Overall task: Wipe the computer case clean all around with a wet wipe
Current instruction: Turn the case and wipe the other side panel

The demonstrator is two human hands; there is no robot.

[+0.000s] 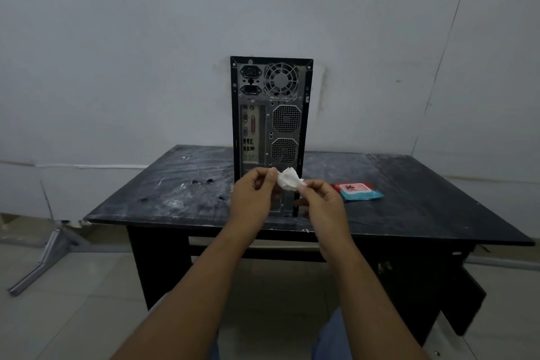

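Observation:
A black computer case (271, 114) stands upright on the desk with its rear panel of ports and fan grilles facing me. In front of its lower part I hold a crumpled white wet wipe (289, 181) between both hands. My left hand (252, 199) pinches the wipe's left edge with thumb and fingers. My right hand (320, 202) pinches its right edge. Both hands hover above the desk, just short of the case, and hide its lower rear panel.
The scuffed black desk (175, 193) stands against a white wall. A red and teal pack of wet wipes (358, 191) lies on the desk right of the case. A grey metal stand (43, 260) lies on the tiled floor at left.

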